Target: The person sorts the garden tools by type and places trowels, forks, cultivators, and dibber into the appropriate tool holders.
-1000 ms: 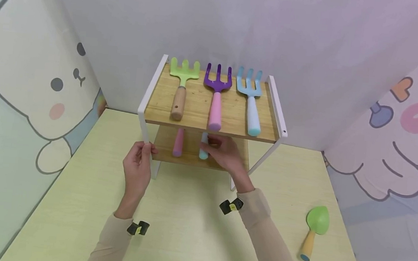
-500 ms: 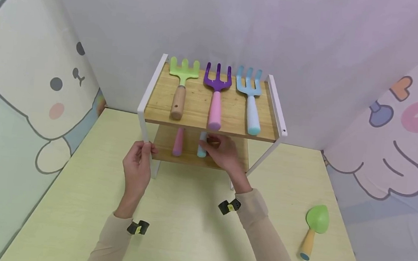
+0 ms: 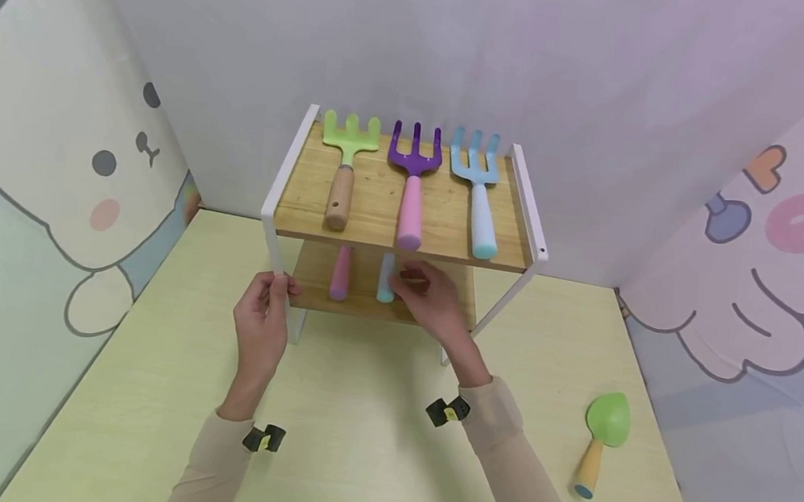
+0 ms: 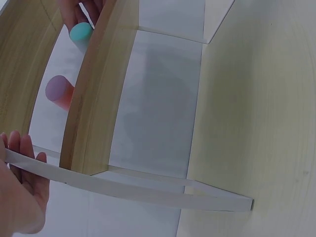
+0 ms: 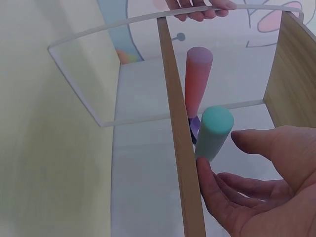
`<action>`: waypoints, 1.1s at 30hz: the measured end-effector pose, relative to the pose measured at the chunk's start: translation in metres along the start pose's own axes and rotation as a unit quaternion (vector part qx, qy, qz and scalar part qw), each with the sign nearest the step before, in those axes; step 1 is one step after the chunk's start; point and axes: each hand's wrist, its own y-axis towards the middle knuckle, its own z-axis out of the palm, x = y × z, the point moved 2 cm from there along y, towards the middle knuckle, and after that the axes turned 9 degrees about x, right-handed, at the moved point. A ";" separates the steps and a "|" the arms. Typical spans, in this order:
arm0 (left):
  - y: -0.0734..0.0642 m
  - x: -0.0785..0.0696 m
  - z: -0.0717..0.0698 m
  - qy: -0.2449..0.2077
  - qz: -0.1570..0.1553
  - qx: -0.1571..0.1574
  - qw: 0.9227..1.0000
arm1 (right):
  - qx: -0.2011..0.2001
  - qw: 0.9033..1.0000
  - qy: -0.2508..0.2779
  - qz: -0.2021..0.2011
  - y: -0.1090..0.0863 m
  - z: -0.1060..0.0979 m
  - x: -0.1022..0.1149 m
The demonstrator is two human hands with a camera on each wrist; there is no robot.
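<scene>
My left hand (image 3: 260, 326) grips the white front-left post (image 3: 274, 248) of a two-tier wooden shelf rack. On the lower shelf (image 3: 361, 309), my right hand (image 3: 438, 302) is beside a light-blue handle (image 3: 387, 275) with a turquoise end. In the right wrist view the thumb (image 5: 252, 140) stands apart from that handle, while a fingertip is close to its underside; whether it touches I cannot tell. To its left lies a pink handle (image 3: 340, 273) with a purple end. The upper shelf hides the heads of both tools from the head view.
Three hand forks lie on the upper shelf: green with a wooden handle (image 3: 340, 198), purple with a pink handle (image 3: 411, 212), and light blue (image 3: 482, 218). A green trowel (image 3: 607, 419) with a yellow handle lies on the table (image 3: 343, 437) at right. A curtain hangs behind.
The light-blue handle has shifted slightly left, and my right thumb and fingers have since parted from around it. My left hand stays on the post.
</scene>
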 end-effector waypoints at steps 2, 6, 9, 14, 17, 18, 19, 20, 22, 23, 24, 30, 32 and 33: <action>0.000 -0.001 0.000 0.000 0.000 0.001 1.000 | -0.006 1.000 0.001 -0.011 -0.003 -0.001 -0.001; 0.000 -0.001 0.000 0.002 -0.003 0.002 1.000 | -0.018 0.999 0.003 -0.032 -0.007 -0.003 -0.004; 0.000 -0.001 0.000 0.002 -0.004 0.003 1.000 | -0.028 0.998 0.004 -0.053 -0.011 -0.004 -0.006; 0.000 -0.001 0.000 0.000 -0.002 0.002 1.000 | -0.043 0.994 0.016 -0.095 -0.020 -0.006 -0.009; 0.000 -0.001 0.000 0.001 0.000 0.001 1.000 | -0.047 0.992 0.035 -0.114 -0.026 -0.007 -0.012; 0.000 -0.001 0.000 0.002 0.000 0.000 1.000 | -0.047 0.991 0.042 -0.120 -0.028 -0.007 -0.013; 0.000 -0.001 0.000 0.002 0.001 0.000 1.000 | -0.047 0.990 0.047 -0.126 -0.030 -0.007 -0.014; 0.000 -0.001 0.000 0.003 0.002 -0.001 1.000 | -0.048 0.989 0.050 -0.130 -0.032 -0.008 -0.015; -0.001 -0.001 0.000 0.003 0.002 -0.002 1.000 | -0.048 0.987 0.053 -0.142 -0.035 -0.008 -0.017; -0.001 -0.001 0.000 0.004 0.002 -0.002 1.000 | -0.049 0.987 0.051 -0.146 -0.037 -0.008 -0.018; -0.001 -0.001 0.000 0.003 0.002 -0.002 1.000 | -0.050 0.986 0.049 -0.150 -0.038 -0.008 -0.018; -0.001 -0.001 0.000 0.005 0.000 -0.002 1.000 | -0.060 0.984 0.034 -0.167 -0.056 -0.011 -0.003; -0.001 -0.001 0.000 0.008 0.000 -0.002 1.000 | -0.064 0.982 0.026 -0.177 -0.063 -0.013 0.005; -0.001 -0.001 0.000 0.008 -0.001 -0.002 1.000 | -0.066 0.981 0.023 -0.180 -0.066 -0.014 0.008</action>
